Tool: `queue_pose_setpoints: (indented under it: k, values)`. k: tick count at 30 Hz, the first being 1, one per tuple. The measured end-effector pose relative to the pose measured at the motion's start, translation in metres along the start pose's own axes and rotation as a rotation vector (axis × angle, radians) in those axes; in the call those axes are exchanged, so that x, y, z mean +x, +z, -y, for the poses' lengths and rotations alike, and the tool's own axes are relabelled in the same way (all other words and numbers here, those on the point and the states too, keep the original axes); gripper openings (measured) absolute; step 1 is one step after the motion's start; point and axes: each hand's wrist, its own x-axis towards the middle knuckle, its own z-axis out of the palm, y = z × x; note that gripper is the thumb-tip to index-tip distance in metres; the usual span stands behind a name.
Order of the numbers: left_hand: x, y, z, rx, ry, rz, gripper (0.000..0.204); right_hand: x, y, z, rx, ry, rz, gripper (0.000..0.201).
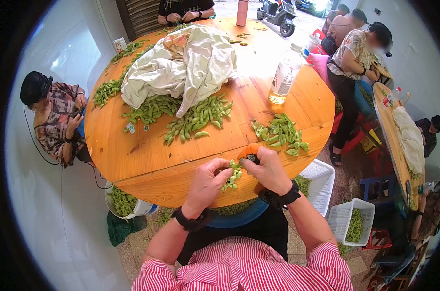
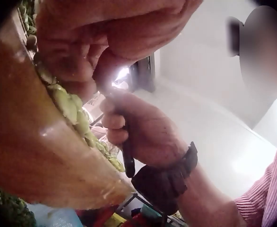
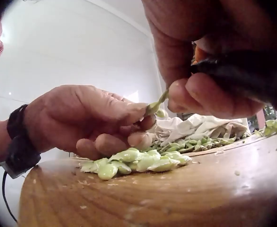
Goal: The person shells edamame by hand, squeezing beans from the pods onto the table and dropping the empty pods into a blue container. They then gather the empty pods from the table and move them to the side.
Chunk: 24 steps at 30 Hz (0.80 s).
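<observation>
Left hand (image 1: pixel 206 185) pinches one end of a green pod (image 3: pixel 155 108); right hand (image 1: pixel 267 169) grips its other end, fingers also curled round a dark-handled tool (image 2: pixel 128 153). Pod spans both hands, just above the table (image 1: pixel 142 169). Pale green beans (image 3: pixel 136 161) lie right beneath the left fingers. Beyond the right hand—loose pods (image 1: pixel 280 133), then a bottle (image 1: pixel 284 77). Farther forward—crumpled cloth (image 1: pixel 200 63) over more pods.

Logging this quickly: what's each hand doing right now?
Left hand: closed, pinching a green pod.
Right hand: closed round a dark tool, at the pod's other end.
</observation>
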Motion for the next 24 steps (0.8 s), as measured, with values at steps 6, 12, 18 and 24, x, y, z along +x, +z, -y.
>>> queue_pose_setpoints:
  k: [6, 12, 18, 24]
  values:
    - [0.004, 0.001, 0.002, -0.136, -0.052, -0.017, 0.013, 0.0, -0.002, 0.006, -0.048, -0.004, -0.009, 0.012]
    - [0.003, -0.001, -0.002, -0.18, -0.044, -0.075, 0.011, -0.002, 0.005, -0.005, -0.184, -0.03, -0.192, 0.015]
    - [-0.002, 0.004, -0.006, -0.21, -0.035, -0.16, 0.011, -0.021, 0.01, 0.015, -0.163, -0.218, -0.168, 0.021]
    - [-0.01, 0.015, -0.011, -0.223, -0.003, -0.149, 0.01, -0.023, 0.021, 0.019, -0.155, -0.172, -0.19, 0.03]
